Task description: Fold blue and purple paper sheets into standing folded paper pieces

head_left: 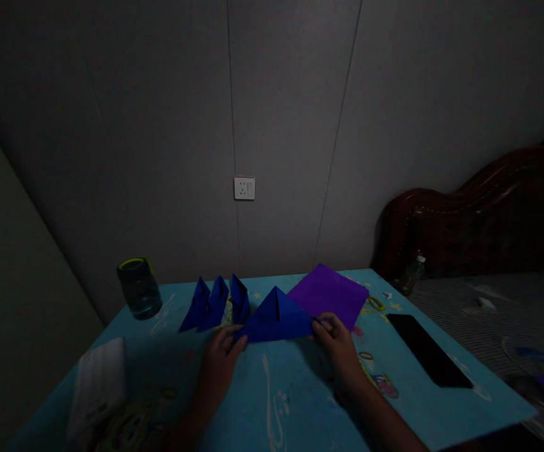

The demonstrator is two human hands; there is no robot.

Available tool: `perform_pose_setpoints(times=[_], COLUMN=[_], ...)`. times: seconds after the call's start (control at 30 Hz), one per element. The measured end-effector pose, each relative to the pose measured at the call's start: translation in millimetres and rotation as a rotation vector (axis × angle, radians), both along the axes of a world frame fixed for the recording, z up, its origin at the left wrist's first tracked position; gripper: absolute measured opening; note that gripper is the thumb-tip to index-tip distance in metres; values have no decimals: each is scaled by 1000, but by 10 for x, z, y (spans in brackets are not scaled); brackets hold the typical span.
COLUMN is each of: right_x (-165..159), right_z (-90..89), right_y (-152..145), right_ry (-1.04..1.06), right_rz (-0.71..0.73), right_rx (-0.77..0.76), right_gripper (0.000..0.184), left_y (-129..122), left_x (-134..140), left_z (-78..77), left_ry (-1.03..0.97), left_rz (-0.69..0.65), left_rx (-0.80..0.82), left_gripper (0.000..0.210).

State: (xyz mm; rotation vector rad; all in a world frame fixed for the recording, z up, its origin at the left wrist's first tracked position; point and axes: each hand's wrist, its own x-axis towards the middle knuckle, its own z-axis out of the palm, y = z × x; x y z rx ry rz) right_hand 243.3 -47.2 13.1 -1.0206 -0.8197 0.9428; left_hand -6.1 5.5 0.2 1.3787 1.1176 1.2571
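Note:
A dark blue folded paper boat (279, 317) is held a little above the table, its peak upward and its lower edge roughly level. My left hand (222, 355) pinches its left corner between thumb and fingers. At the right corner, my right hand (335, 342) grips it the same way. Several finished-looking blue folded paper shapes (213, 304) stand in a row just beyond my left hand. Behind the boat and to its right lies a flat purple sheet of paper (328, 292), partly covered by it.
The table (253, 402) has a light blue patterned cover. A water bottle (140, 289) stands at the back left, with a white packet (97, 380) nearer. On the right lies a long black object (427, 348). Beyond are a small bottle (413, 274) and a bed headboard (479, 213).

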Motion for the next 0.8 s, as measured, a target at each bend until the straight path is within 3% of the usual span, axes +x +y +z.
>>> perform_pose_setpoints(times=[0.13,0.27,0.47,0.63,0.8], right_x=[-7,-15,-26,-19,12], right_z=[1,12,1,-7,-5], right_y=[-5,-13,5,-5,-29], right_ry=[69,117,128,50,-52], right_rz=[62,100,10,-22,-48], right_rx=[16,30,78,64,42], right_gripper=[44,52,51,46,43], left_y=[10,12,1,3,-31], left_x=[-9,4,1,-4,-59], left_z=[2,2,-29,-81,-19], left_ry=[59,15,28,71,265], left_rz=[67,46,42,140,224], left_rx=[73,84,100,298,595], left_gripper=[39,46,40,26,16])
